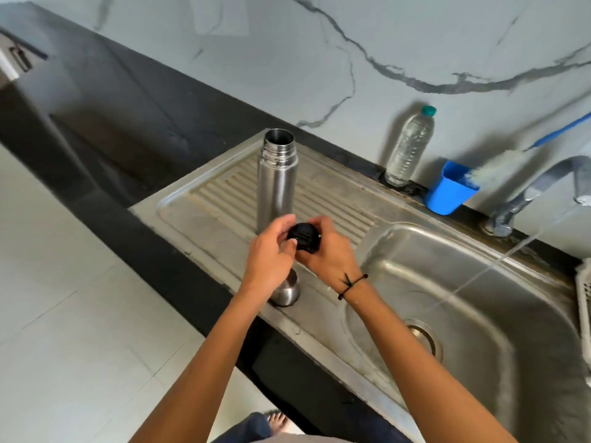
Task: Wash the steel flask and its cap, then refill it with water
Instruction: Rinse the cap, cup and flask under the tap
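The steel flask (277, 180) stands upright and uncapped on the ribbed drainboard (220, 199), its threaded mouth open. Just in front of it, both hands hold a black inner stopper (303, 240) above the drainboard. My left hand (270, 254) pinches its near side with thumb and fingers. My right hand (329, 251) curls round its far side. Below the hands, a steel outer cap (285, 290) sits upside down near the drainboard's front edge, partly hidden by my left wrist.
Water runs from the tap (531, 196) in a thin stream into the steel sink basin (479, 298). A clear plastic bottle (409, 147) and a blue holder (449, 188) with a bottle brush (499, 166) stand against the marble wall. A white basket (584, 302) lies at the right edge.
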`<state>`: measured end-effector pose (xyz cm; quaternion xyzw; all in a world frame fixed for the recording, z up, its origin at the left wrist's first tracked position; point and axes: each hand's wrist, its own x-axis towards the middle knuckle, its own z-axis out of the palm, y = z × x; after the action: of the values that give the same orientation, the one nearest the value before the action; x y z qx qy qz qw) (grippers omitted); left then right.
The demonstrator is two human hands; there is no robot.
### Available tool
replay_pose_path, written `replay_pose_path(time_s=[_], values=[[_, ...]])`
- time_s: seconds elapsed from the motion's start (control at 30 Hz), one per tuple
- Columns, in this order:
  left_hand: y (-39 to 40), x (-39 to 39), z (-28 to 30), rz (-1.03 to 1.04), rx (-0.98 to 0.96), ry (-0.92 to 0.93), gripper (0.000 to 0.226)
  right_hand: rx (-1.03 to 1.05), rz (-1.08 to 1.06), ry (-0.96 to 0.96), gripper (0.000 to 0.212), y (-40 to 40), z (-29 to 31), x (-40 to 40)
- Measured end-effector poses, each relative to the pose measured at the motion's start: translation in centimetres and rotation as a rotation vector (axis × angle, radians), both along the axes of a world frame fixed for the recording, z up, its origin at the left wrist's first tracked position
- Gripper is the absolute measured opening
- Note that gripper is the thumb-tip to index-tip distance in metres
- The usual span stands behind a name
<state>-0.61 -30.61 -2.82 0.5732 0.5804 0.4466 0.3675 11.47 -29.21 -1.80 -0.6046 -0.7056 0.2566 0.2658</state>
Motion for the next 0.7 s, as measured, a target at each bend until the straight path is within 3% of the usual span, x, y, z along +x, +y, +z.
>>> replay_pose_path(time_s=[0.1, 0.3, 0.43, 0.7], values=[[-0.5, -3.0, 0.0, 0.123, 0.005, -0.051, 0.04, 0.034, 0.056, -0.036, 0.054, 0.4, 0.0, -3.4], [-0.9, -7.0, -1.6, 0.302, -0.004, 0.025, 0.032, 0.118, 0.155, -0.274, 0.051, 0.7, -1.0, -7.9], [-0.2, -7.3, -2.7, 0.299, -0.02, 0.088, 0.028, 0.149, 0.159, -0.463, 0.042, 1.3, -1.9, -8.7], [0.1, -7.7, -4.3, 0.274, -0.024, 0.137, 0.029, 0.085, 0.189, -0.556, 0.04, 1.9, -3.2, -9.2]])
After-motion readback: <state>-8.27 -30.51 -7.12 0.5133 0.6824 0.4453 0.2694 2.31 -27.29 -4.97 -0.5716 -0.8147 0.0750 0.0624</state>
